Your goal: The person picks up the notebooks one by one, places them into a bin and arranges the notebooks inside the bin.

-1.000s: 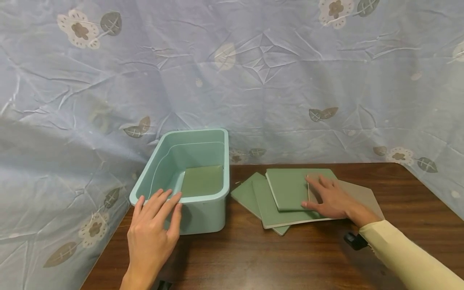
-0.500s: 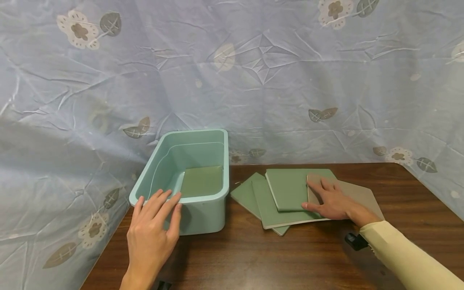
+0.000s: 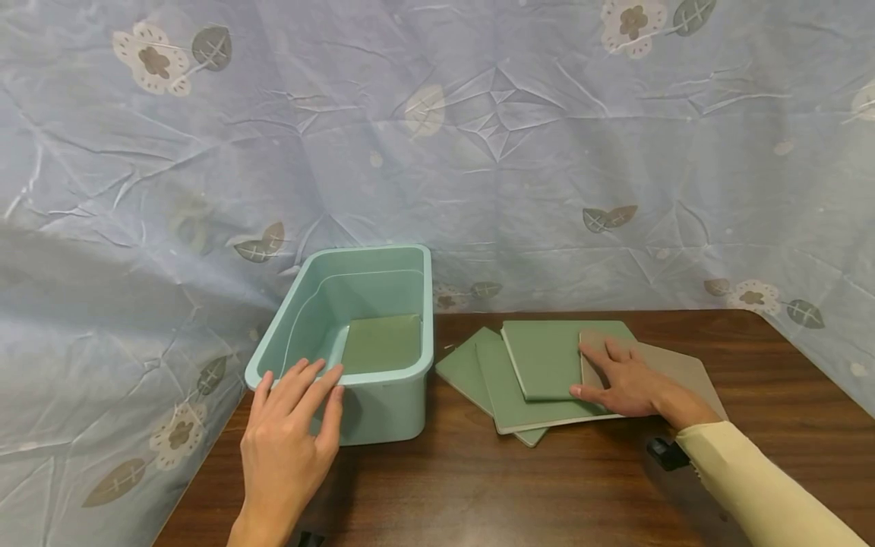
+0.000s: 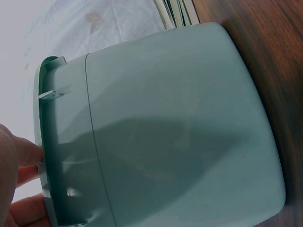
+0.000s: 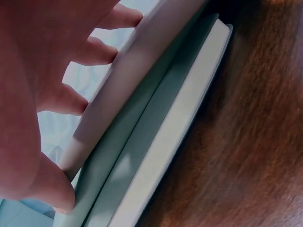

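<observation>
A light green plastic bin [image 3: 386,410] stands on the left of the table, with a green notebook [image 3: 381,342] lying flat inside. My left hand [image 3: 287,441] rests its fingertips on the bin's near rim, fingers extended; the left wrist view has them at the lip. To the right, several notebooks lie fanned in an overlapping pile, among them a smaller green notebook [image 3: 547,357] and a grey-beige notebook [image 3: 680,368]. My right hand [image 3: 625,384] lies spread over the beige one, fingertips touching its cover, thumb by the green covers. The right wrist view shows page edges [image 5: 175,123] under the hand.
The table [image 3: 478,494] is brown wood grain. A floral cloth [image 3: 513,190] hangs behind it and along the left side. Black wrist devices [image 3: 666,453] show below the hands.
</observation>
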